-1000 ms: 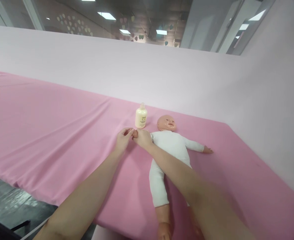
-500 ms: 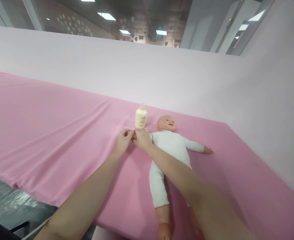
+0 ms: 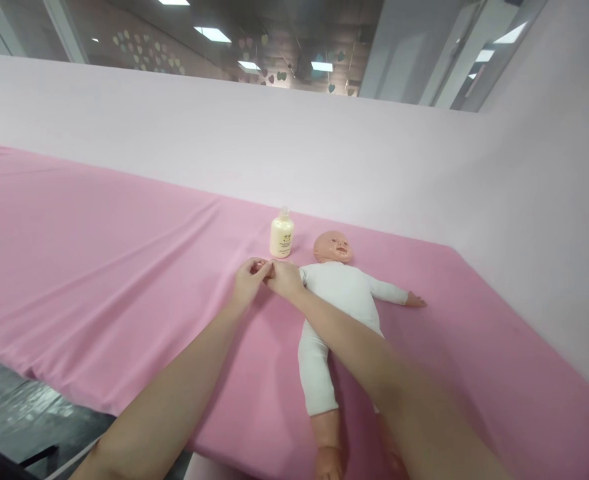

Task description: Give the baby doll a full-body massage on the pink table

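- Left hand [image 3: 248,281] has its thumb and bent fingers closed at the end of one arm of the baby doll [image 3: 343,290]; only a little reddish bit shows between them.
- Right hand [image 3: 285,280] is curled over the same doll arm and holds it; its fingertips are hidden from me.
- Baby doll lies on its back in white clothing, bare feet toward the person.
- Cream-coloured bottle [image 3: 281,240] stands upright beside the doll's head.
- Pink cloth [image 3: 124,260] spreads under the doll.
- White wall [image 3: 189,133] rises beyond its head.
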{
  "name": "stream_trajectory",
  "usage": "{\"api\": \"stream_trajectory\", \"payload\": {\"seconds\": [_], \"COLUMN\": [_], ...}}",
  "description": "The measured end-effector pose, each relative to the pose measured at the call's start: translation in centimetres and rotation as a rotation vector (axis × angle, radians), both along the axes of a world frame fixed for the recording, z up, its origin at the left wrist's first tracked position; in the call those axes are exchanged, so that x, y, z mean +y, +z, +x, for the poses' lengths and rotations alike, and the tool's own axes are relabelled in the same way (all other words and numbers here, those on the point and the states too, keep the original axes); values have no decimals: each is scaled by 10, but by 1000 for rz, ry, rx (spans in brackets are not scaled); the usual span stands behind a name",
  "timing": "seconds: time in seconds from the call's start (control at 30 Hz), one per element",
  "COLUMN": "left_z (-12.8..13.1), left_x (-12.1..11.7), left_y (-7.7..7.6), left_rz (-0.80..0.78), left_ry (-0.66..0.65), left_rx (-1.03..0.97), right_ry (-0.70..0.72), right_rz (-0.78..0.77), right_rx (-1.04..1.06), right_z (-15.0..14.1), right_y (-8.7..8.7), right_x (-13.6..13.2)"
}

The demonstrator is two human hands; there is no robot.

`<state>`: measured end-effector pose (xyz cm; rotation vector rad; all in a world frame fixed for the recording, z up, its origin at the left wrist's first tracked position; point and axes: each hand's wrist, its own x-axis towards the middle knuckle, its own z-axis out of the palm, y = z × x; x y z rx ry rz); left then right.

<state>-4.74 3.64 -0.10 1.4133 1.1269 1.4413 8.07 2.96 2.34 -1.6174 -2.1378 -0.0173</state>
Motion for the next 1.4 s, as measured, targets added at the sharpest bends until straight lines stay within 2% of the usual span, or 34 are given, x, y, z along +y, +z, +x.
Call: {"api": "stream_trajectory", "payload": {"seconds": [0.37,0.57,0.7,0.83,1.03,1.13,1.27,1.4], "left_z": [-1,-3,-1,0,1,1,0,0], "left_x": [-3,-4,-6,-6,-3,-3,-5,-7], "left_y": [9,12,13,10,4,5,8,9], "left_rz": [8,50,37,45,26,42,87,72], "left_ry": [-105,-189,-160,-84,-9,-20,-52,-40], "left_rx": [14,16,47,87,41,67,101,120], "right_ry": [-69,-38,-27,-11,-7,-4,73,84], "right_rz": [-20,-111,-123,-43,40,-21,-139,-154], "right_rx": [103,202,179,104,10,86,242,241], "right_z": [2,3,3,2,-1,0,4,5], "right_y": [-2,-1,1,0,1,0,1,3], "right_x": [4,4,2,1,0,2,4,1]}}
